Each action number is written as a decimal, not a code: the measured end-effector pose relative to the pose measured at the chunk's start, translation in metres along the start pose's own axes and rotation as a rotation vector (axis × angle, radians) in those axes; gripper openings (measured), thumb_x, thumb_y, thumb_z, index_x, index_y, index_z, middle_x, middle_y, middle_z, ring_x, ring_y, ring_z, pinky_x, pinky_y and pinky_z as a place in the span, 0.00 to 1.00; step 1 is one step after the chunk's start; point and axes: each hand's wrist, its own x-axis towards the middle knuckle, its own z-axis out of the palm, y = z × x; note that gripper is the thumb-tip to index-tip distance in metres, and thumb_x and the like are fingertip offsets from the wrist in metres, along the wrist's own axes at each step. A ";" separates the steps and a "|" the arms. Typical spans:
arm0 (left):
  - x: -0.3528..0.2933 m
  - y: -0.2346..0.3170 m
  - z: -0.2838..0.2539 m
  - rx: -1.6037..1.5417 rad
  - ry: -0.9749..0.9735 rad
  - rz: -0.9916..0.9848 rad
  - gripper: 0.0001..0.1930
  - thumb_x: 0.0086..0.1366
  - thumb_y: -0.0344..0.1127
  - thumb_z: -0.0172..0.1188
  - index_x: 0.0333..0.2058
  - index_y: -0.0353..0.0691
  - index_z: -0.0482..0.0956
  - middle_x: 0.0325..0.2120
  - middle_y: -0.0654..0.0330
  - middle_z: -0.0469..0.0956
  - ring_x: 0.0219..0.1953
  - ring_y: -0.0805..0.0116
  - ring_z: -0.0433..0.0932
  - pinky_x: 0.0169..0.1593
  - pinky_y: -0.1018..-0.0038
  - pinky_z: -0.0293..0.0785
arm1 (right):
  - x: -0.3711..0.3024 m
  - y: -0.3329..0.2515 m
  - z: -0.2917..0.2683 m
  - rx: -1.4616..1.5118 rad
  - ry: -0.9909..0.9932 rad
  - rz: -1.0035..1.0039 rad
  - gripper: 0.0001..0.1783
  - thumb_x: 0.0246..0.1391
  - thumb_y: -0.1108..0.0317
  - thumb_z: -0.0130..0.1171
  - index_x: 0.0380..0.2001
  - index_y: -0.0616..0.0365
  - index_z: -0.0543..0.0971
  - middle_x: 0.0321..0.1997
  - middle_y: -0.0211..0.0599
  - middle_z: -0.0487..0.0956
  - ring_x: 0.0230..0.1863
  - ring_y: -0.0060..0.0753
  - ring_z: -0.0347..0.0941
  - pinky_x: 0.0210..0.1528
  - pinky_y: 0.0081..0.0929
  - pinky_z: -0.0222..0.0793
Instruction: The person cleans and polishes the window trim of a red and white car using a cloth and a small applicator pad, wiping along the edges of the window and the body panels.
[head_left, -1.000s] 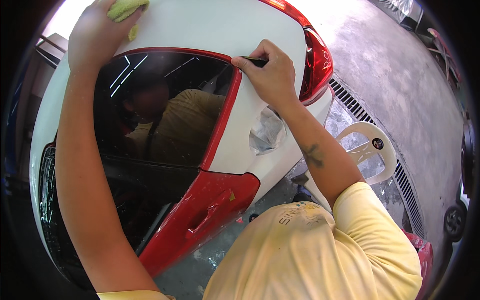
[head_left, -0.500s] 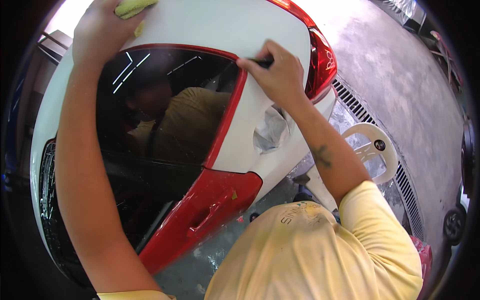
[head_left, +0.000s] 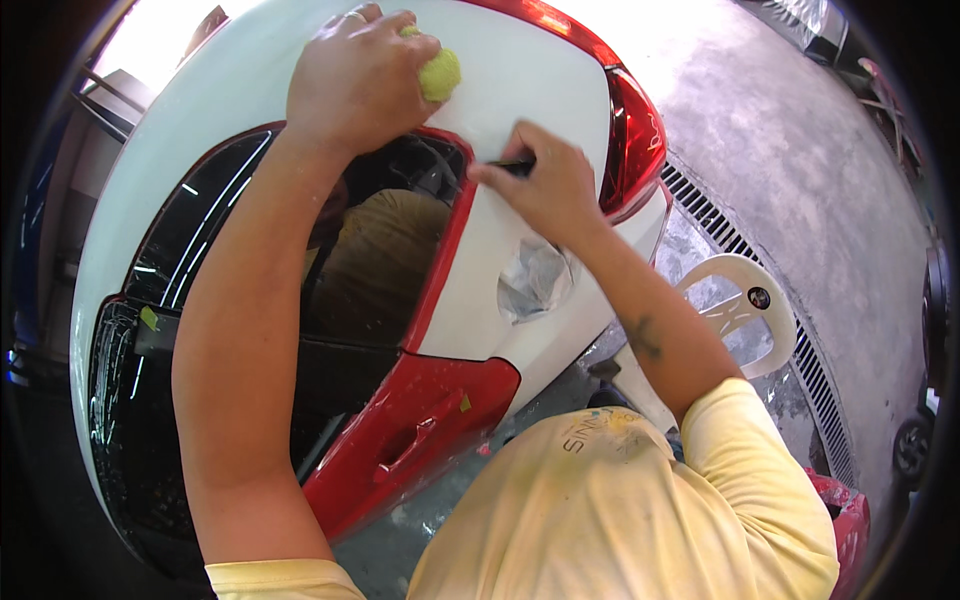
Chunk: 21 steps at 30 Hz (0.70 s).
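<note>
A car with a white rear quarter panel (head_left: 470,290) and a red rear door (head_left: 430,420) lies in front of me. Bunched in my left hand (head_left: 362,85) is a yellow-green cloth (head_left: 440,76), on the white panel just above the dark side window (head_left: 380,230). My right hand (head_left: 550,185) pinches a small, thin dark tool (head_left: 518,165), mostly hidden by the fingers. Its fingertips are at the red edging (head_left: 462,200) by the window's rear top corner. Below that hand, crumpled clear film (head_left: 537,280) covers a rounded opening in the panel.
The red tail light (head_left: 632,140) is right of my right hand. A white plastic chair (head_left: 775,335) stands by the car's rear, beside a floor drain grate (head_left: 705,215). Small yellow-green tape bits stick to the red door and near the front window edge.
My left hand has moved right with the cloth, toward the window's rear corner. My right hand stays near the corner, a little lower in view; the view has shifted slightly.
</note>
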 end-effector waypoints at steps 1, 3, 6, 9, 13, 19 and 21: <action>-0.004 0.002 0.001 -0.010 -0.003 -0.018 0.19 0.53 0.48 0.78 0.42 0.48 0.90 0.49 0.62 0.85 0.52 0.55 0.83 0.57 0.55 0.81 | 0.008 -0.001 0.001 -0.006 0.018 -0.022 0.29 0.49 0.46 0.81 0.27 0.57 0.75 0.22 0.36 0.77 0.25 0.40 0.74 0.33 0.37 0.71; 0.001 -0.002 0.000 -0.022 0.024 -0.047 0.20 0.52 0.48 0.79 0.42 0.48 0.91 0.50 0.61 0.85 0.53 0.55 0.83 0.58 0.55 0.80 | 0.023 -0.001 -0.002 0.001 0.033 -0.064 0.29 0.49 0.46 0.81 0.27 0.56 0.75 0.23 0.36 0.78 0.26 0.40 0.75 0.35 0.38 0.72; -0.001 0.003 -0.003 -0.019 -0.004 -0.073 0.21 0.52 0.49 0.79 0.43 0.48 0.91 0.51 0.61 0.85 0.54 0.55 0.83 0.60 0.56 0.79 | 0.003 0.002 -0.004 0.019 -0.056 -0.018 0.29 0.49 0.45 0.81 0.27 0.56 0.75 0.23 0.36 0.78 0.27 0.39 0.75 0.36 0.38 0.72; 0.001 0.003 -0.004 -0.037 0.004 -0.053 0.22 0.52 0.50 0.80 0.43 0.48 0.91 0.52 0.61 0.85 0.54 0.56 0.83 0.61 0.57 0.79 | 0.019 0.002 -0.008 -0.032 -0.036 -0.054 0.29 0.50 0.44 0.80 0.27 0.56 0.75 0.23 0.36 0.78 0.26 0.39 0.75 0.36 0.38 0.71; -0.004 0.003 -0.002 -0.019 -0.008 -0.078 0.22 0.51 0.50 0.80 0.43 0.48 0.91 0.50 0.61 0.85 0.54 0.57 0.83 0.61 0.57 0.79 | 0.014 -0.003 -0.008 -0.029 -0.080 -0.013 0.29 0.49 0.40 0.78 0.29 0.53 0.79 0.26 0.35 0.82 0.33 0.48 0.82 0.40 0.43 0.74; -0.002 0.005 0.000 -0.046 0.027 -0.043 0.20 0.52 0.50 0.80 0.41 0.48 0.90 0.47 0.63 0.85 0.53 0.57 0.83 0.59 0.57 0.78 | 0.045 0.002 -0.003 0.020 0.069 -0.122 0.29 0.49 0.38 0.78 0.32 0.52 0.80 0.28 0.36 0.84 0.32 0.49 0.82 0.39 0.44 0.76; -0.001 0.000 -0.003 -0.048 0.013 -0.042 0.20 0.52 0.51 0.80 0.40 0.48 0.90 0.45 0.63 0.85 0.52 0.57 0.83 0.58 0.58 0.79 | 0.059 -0.002 -0.001 0.149 0.294 -0.090 0.29 0.50 0.37 0.78 0.32 0.52 0.81 0.28 0.38 0.84 0.33 0.48 0.83 0.39 0.43 0.77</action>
